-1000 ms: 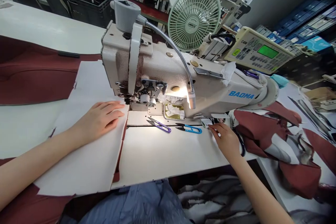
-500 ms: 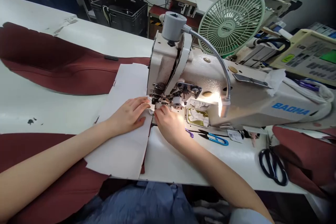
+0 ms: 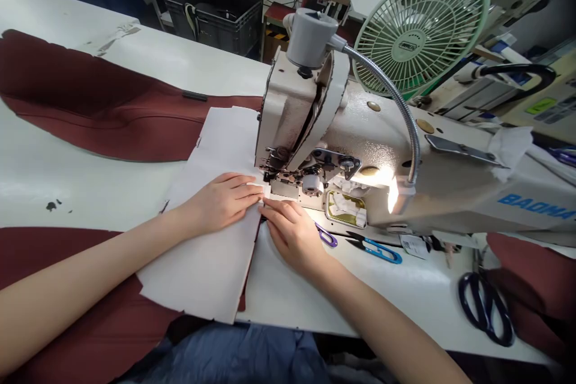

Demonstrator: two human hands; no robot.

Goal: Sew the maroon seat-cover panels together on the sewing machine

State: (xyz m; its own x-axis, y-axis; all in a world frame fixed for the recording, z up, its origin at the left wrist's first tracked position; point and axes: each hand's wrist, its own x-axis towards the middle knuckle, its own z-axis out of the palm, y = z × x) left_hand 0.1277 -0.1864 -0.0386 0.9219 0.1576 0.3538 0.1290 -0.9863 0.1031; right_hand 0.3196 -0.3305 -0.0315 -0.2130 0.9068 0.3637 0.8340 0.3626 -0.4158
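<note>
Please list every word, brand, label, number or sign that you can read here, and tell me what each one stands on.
"BAOMA": blue lettering on the arm of the sewing machine, its last letter at the picture's edge.
Badge on the hub of the green fan: too small to read.
White tag by the machine's base: print too small to read.
Yellow-green sticker on the control panel: too blurred to read.

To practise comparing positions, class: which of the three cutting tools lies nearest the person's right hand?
The small purple-handled thread snips, partly hidden behind the right hand; the blue-handled thread snips and large dark-handled scissors lie farther away.
</note>
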